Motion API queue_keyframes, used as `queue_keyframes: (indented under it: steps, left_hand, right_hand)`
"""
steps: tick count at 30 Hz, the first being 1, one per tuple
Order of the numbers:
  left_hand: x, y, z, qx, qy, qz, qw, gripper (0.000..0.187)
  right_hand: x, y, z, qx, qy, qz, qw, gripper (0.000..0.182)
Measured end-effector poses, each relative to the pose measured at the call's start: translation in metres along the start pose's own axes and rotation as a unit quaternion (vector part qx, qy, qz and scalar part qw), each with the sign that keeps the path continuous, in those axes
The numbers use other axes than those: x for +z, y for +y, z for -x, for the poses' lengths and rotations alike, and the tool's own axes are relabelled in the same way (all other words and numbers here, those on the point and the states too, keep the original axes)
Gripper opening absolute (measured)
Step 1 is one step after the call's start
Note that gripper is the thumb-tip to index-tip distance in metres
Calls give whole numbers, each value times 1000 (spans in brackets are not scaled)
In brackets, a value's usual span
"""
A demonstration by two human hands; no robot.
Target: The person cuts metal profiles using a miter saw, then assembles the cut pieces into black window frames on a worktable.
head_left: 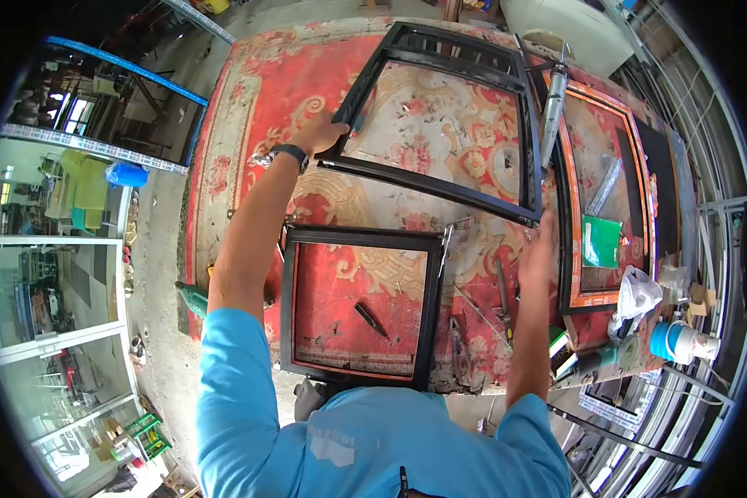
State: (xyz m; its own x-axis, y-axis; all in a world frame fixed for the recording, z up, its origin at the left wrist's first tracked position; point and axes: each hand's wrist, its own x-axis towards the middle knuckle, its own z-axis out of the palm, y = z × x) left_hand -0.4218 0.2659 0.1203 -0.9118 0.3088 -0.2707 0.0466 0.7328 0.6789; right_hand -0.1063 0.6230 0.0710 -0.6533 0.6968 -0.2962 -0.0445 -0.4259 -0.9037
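Observation:
My left hand point(322, 135) is closed on the left side of a large black frame point(440, 187), which is tilted above the carpeted table. At the frame's lower right corner is my right hand point(537, 245); its fingers point up near the corner, and whether they grip it is unclear. A smaller black frame point(288, 307) lies on the red patterned carpet point(266, 91) close to my body. Inside it lies a dark pointed tool point(371, 319). A silver caulking gun point(554, 112) is just right of the large frame.
To the right, an orange-edged frame point(645, 191) has a green packet point(602, 241) in it. Hand tools point(459, 349) lie near the front edge. A white plastic bag point(637, 292) and a blue and white bucket point(681, 341) are at the right. Glazed panels point(58, 340) stand at the left.

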Motion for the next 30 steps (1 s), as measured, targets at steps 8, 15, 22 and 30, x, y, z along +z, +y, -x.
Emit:
queue_keyframes:
  steps: [8, 15, 22, 30]
  left_hand:
    - [-13, -17, -29, 13, -4, -149, 989, 38]
    - [-34, -2, -41, 20, -82, -63, 995, 26]
    - [-54, 28, -1, -34, -113, 75, 990, 15]
    - [-86, 65, 18, 4, -167, 18, 986, 29]
  right_hand:
    - [-21, 62, 269, -22, -389, 327, 861, 38]
    - [-8, 149, 305, -27, -623, 545, 561, 69]
    - [2, 186, 370, -126, -503, 656, 549, 61]
    - [-20, 201, 379, -204, -456, 650, 573, 53]
